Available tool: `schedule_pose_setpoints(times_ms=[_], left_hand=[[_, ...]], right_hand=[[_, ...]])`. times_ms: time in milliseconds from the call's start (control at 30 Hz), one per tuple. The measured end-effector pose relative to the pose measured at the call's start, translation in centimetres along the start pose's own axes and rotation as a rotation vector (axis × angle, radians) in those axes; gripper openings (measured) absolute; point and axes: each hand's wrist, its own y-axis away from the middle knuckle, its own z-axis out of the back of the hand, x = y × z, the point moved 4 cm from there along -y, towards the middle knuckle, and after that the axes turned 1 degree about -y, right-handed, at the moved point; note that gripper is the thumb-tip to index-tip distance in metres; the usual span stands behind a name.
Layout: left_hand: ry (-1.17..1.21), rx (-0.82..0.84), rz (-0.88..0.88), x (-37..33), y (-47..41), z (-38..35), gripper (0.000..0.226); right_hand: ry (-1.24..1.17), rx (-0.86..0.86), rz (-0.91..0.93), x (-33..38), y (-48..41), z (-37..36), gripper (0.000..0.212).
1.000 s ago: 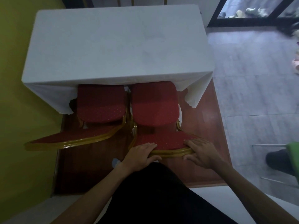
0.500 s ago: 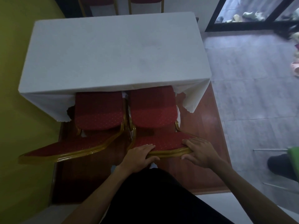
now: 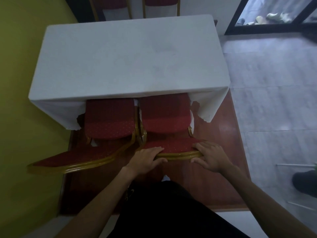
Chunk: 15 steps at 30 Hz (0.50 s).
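Observation:
Two red chairs with gold frames stand side by side, their seats pushed under a table covered in a white cloth (image 3: 128, 57). My left hand (image 3: 147, 159) grips the top of the right chair's backrest (image 3: 176, 148), fingers over the red padding and thumb on the gold rim. At the backrest's right end, my right hand (image 3: 210, 156) holds the same rim with fingers curled over the top. The left chair (image 3: 108, 121) is untouched, its backrest (image 3: 77, 160) angled out to the left.
A yellow wall (image 3: 20, 100) runs close along the left. The table and chairs stand on a red-brown wooden platform (image 3: 219, 152); grey tiled floor (image 3: 274, 83) lies to the right. Two more chairs (image 3: 135, 7) stand behind the table. A dark shoe (image 3: 305, 183) shows at far right.
The right chair's seat has slid a little further under the table. Both hands kept their grip on the backrest. My view has tilted up, showing the chairs behind the table.

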Motion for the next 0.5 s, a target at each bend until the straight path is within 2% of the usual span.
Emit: schedule_pose_setpoints(times_ms=[267,500], left_hand=[[-0.001,-0.030,0.006,-0.05,-0.20,0.43,0.079],[-0.037,-0.047,0.019,-0.35,-0.25,0.15,0.086]], right_hand=[[0.020,0.000,-0.002,-0.57,-0.36,-0.30,0.069],[0.026,0.015,-0.008,-0.70,-0.25,-0.46,0.069]])
